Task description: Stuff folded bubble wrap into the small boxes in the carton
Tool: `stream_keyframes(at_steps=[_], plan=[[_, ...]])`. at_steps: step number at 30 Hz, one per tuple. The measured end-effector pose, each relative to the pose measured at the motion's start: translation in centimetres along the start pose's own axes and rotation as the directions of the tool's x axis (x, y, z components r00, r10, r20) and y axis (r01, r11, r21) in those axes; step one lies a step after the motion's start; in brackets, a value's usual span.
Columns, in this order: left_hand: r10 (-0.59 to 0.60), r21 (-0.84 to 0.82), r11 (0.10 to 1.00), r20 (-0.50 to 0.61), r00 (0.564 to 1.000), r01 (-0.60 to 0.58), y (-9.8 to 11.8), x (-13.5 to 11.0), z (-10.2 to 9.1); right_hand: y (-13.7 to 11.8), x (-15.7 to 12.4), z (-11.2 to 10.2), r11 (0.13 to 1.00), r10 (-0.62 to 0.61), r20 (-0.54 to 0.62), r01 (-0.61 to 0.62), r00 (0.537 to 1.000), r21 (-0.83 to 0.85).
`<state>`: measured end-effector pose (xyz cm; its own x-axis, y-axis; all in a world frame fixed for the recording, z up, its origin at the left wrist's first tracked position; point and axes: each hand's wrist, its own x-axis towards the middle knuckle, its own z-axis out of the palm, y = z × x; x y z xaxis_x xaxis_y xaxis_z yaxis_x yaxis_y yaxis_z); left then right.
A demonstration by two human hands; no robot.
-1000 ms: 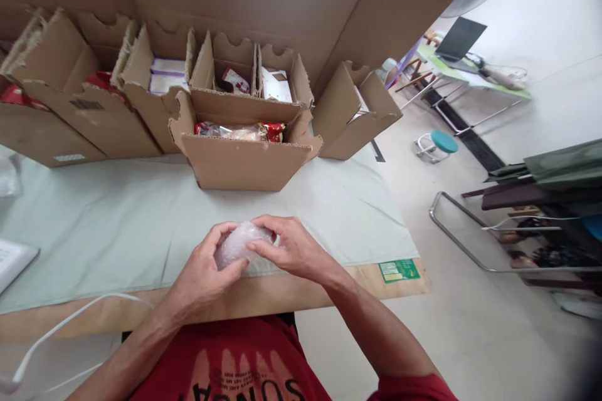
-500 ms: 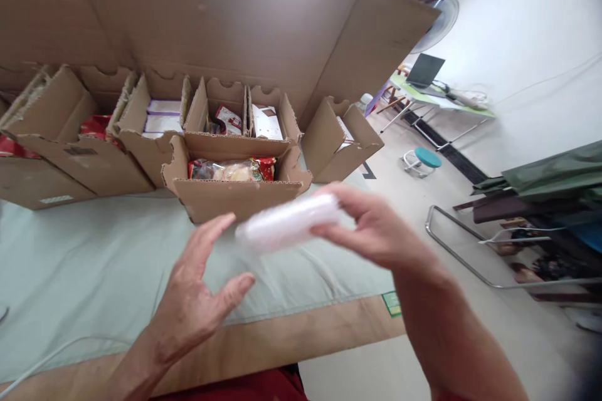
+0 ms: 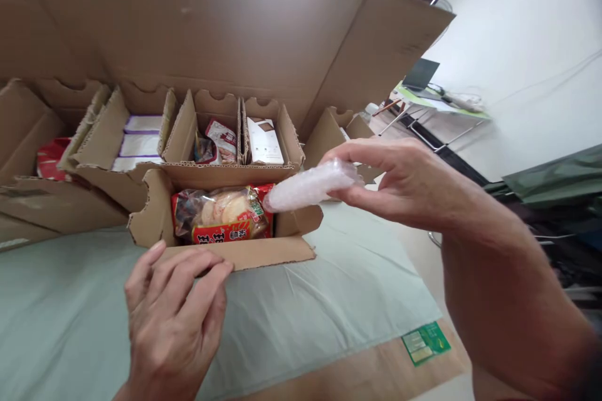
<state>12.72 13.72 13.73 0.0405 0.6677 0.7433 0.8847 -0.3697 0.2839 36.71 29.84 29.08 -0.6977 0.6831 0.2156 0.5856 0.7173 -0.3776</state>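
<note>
Over the right end of the front box (image 3: 268, 254), the bundle (image 3: 305, 188) hangs in the right hand (image 3: 395, 178), clear of the cloth (image 3: 338, 307). Judging by how things lie, the work stands about midway: one pack (image 3: 221, 213) already lies within the box, while the bundle is picked up but not set down anywhere. Some room shows at the box's right end, beside the pack. What is left, as far as I can judge, is for the bundle to leave the fingers; whether anything else is due, I cannot tell.

The right hand is closed on the bundle's right end, pinching it between thumb and fingers. The left hand (image 3: 174, 319) lies back up, fingers loosely curled at the top edge of the box's front wall; whether it grips that edge or merely rests there, I cannot tell.

The bundle is long and fairly slim, whitish with a faint pinkish cast, wrapped in bubble film whose bumps catch the light. It tilts, its left end lower and overlapping the pack's red end in this view; whether the two touch is unclear. Loose, clearer film shows by the fingertips. What the film encloses does not show through.
</note>
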Motion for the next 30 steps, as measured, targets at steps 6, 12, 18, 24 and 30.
stream_keyframes(at_steps=[6,12,18,24,30], plan=[[-0.019,-0.013,1.0,0.028,0.999,0.019,-0.5,-0.3,0.2,-0.5,2.8,1.6,0.967,-0.046,0.278,0.113,0.959,-0.229],[-0.009,0.0,1.0,0.046,0.999,0.009,-0.6,-0.4,0.2,-1.4,5.5,5.5,0.946,-0.087,0.507,0.231,0.858,-0.229],[-0.017,-0.019,1.0,0.035,0.999,0.017,-0.5,-0.1,0.2,-1.4,6.2,10.0,0.846,-0.007,0.717,0.386,0.697,-0.367],[-0.062,-0.02,0.998,0.019,0.998,0.062,-0.4,0.2,0.2,-1.6,5.8,9.4,0.844,0.045,0.758,0.381,0.651,-0.378],[-0.054,-0.012,0.998,0.021,0.998,0.054,-0.4,0.6,0.3,-0.7,6.1,10.2,0.899,0.03,0.819,0.342,0.573,-0.272]])
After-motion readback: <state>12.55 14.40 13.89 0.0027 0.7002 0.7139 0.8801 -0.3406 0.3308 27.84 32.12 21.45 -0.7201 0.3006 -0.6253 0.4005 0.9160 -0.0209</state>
